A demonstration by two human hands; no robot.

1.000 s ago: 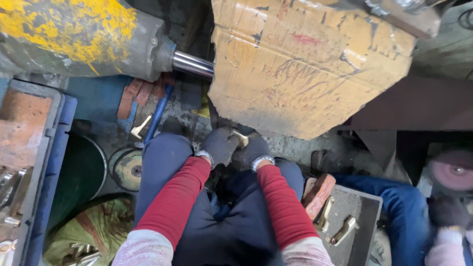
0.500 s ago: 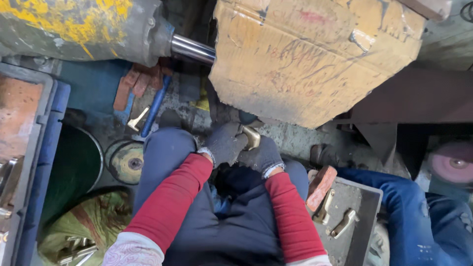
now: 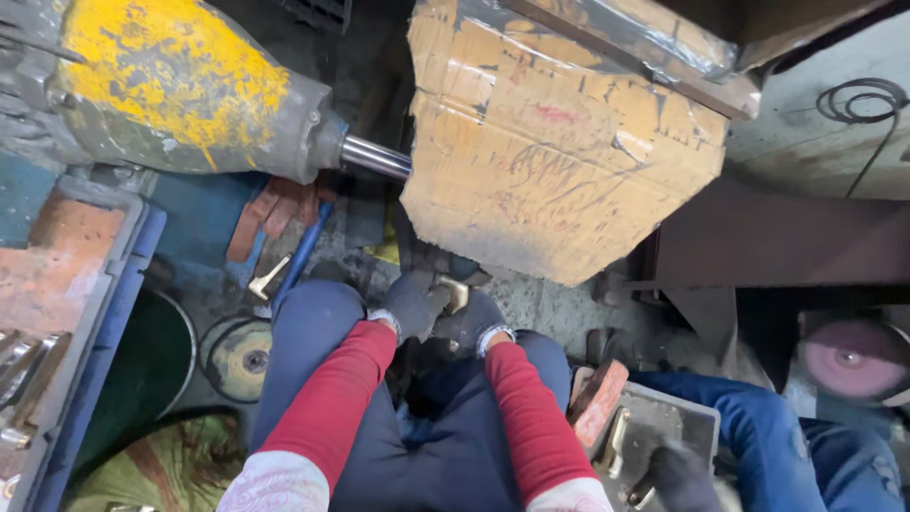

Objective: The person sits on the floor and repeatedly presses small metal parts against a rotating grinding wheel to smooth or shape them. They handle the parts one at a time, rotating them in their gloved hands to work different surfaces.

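Gripping a small brass-coloured metal piece [image 3: 453,292] between them, the gloved left hand [image 3: 414,301] and gloved right hand [image 3: 474,320] curl fingers around it just under the worn cardboard guard [image 3: 559,152], which hides the fingertips. Yellow motor housing [image 3: 171,85] upper left; co-worker's gloved hand [image 3: 678,474] over grey tray [image 3: 664,417].

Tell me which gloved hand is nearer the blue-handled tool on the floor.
Left. The left hand is just right of the blue-handled tool; the right hand is farther right, beyond the small metal piece.
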